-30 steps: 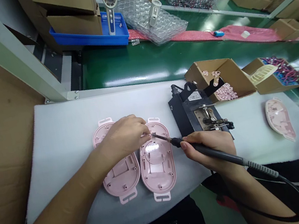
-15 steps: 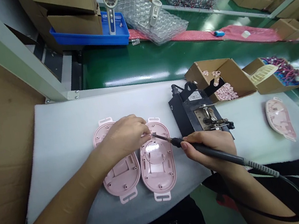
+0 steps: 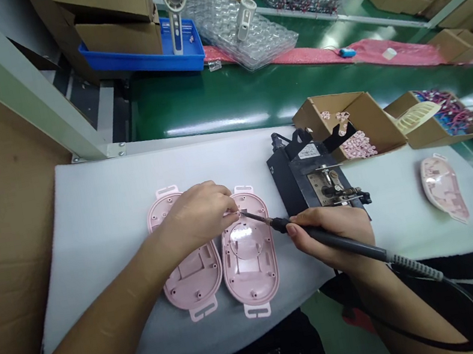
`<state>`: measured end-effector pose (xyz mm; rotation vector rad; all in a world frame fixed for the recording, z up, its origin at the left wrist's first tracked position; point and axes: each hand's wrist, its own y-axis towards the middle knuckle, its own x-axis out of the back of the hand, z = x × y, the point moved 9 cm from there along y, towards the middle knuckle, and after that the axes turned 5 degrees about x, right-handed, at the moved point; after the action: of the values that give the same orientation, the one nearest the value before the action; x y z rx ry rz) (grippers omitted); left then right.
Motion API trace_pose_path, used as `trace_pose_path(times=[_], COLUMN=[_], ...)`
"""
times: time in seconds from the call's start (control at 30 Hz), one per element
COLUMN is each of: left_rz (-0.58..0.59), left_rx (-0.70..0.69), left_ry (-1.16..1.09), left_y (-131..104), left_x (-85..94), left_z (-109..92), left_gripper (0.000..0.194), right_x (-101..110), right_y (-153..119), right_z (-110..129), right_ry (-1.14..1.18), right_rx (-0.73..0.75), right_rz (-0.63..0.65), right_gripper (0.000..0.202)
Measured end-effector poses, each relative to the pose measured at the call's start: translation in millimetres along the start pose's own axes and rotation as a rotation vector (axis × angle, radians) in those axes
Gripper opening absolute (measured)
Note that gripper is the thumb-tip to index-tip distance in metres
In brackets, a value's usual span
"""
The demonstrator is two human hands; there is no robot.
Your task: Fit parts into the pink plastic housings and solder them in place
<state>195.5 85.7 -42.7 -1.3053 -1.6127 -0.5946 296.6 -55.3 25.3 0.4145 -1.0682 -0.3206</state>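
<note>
Two pink plastic shells lie side by side on the white-covered table. My left hand (image 3: 208,209) reaches over the left shell (image 3: 194,276), its fingers pinched at the upper part of the right shell (image 3: 251,272); whatever is between the fingertips is too small to make out. My right hand (image 3: 335,233) grips the dark handle of a soldering iron (image 3: 344,241). The iron's tip meets the right shell's upper part, right beside my left fingertips. A cable runs from the handle's end toward the lower right.
A black soldering station (image 3: 288,186) stands right of the shells. Behind it are a carton of small pink parts (image 3: 375,116) and a carton of wires (image 3: 431,136). Another pink piece (image 3: 442,189) lies at the right. A blue tray (image 3: 143,62) is at the back left.
Another person's hand at the wire carton on the right has gone out of view. Both my hands and the iron are in nearly the same place.
</note>
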Motion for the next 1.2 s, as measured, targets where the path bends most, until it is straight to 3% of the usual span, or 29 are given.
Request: trace_pose_path(times=[1.2], left_rz=[0.01], left_rx=[0.019], left_ry=[-0.05], left_y=[-0.7], left_x=[-3.4], left_z=[4.1], left_gripper=[0.03], right_x=[-0.4], right_y=[-1.5], right_z=[-3.2], right_ry=[-0.017], right_rx=[-0.021], right_rz=[0.004], right_gripper=[0.014])
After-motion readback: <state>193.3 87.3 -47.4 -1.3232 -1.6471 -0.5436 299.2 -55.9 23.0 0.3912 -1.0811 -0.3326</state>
